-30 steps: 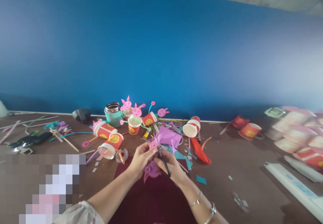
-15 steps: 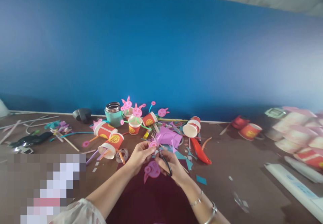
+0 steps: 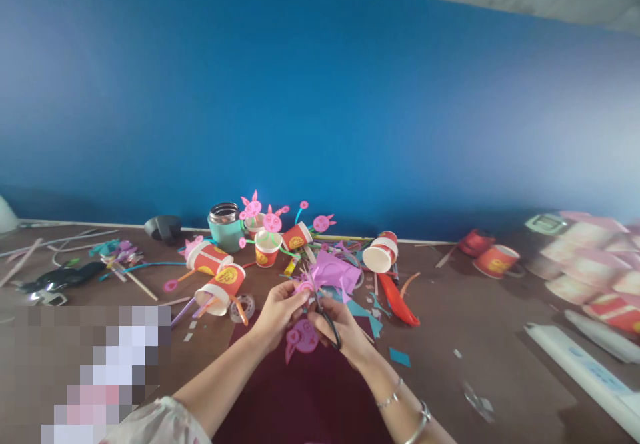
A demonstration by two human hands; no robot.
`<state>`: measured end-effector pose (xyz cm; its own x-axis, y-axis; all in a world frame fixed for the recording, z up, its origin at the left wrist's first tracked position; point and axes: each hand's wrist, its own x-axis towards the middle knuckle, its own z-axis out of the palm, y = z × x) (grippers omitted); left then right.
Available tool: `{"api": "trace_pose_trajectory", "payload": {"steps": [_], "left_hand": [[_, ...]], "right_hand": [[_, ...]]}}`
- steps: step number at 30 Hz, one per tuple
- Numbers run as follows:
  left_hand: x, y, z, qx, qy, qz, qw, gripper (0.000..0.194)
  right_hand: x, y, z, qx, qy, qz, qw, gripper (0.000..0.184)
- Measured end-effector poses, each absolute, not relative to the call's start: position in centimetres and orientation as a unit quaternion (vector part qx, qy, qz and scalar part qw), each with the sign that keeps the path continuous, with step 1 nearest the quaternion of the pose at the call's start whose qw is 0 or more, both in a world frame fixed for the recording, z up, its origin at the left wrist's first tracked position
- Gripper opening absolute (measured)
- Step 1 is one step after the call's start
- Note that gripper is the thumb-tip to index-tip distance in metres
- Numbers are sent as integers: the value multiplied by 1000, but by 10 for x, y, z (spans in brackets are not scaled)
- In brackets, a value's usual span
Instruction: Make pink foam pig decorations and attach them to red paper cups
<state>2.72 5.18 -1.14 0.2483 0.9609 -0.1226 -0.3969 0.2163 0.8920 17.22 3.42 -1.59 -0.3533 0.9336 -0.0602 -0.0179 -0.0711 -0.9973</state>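
Between the fingertips of my left hand (image 3: pixel 278 309) is a small pink paper cutout (image 3: pixel 304 287). My right hand (image 3: pixel 341 329) grips dark-handled scissors (image 3: pixel 329 323), whose blades point up beside the cutout. Just below both hands, a pink paper animal face (image 3: pixel 303 337) with an ear lies on a dark maroon sheet (image 3: pixel 300 397). Behind the scissor tips sits a purple paper piece (image 3: pixel 334 271), with blue paper scraps (image 3: pixel 365 311) around it.
Red paper cups (image 3: pixel 267 249) with pink animal faces and pipe cleaners stand and lie ahead, beside a teal jar (image 3: pixel 225 225). A red balloon (image 3: pixel 397 301) lies right of centre. Stacked cups (image 3: pixel 590 257) fill the far right, near a long white box (image 3: pixel 585 364). A blue wall rises behind.
The scissor blades have shifted slightly against the pink cutout, and they look more spread. Both hands stay in nearly the same place; the other things have not moved.
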Motion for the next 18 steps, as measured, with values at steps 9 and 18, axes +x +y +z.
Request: {"api": "trace_pose_trajectory", "payload": {"steps": [9,18], "left_hand": [[24,53,-8,395,369,487,686,36],[23,54,-9,397,364,483,690,33]], "right_hand": [[173,35,-16,-389,-554,616,402,45],[173,35,-15,-419,-559,602,386,41]]}}
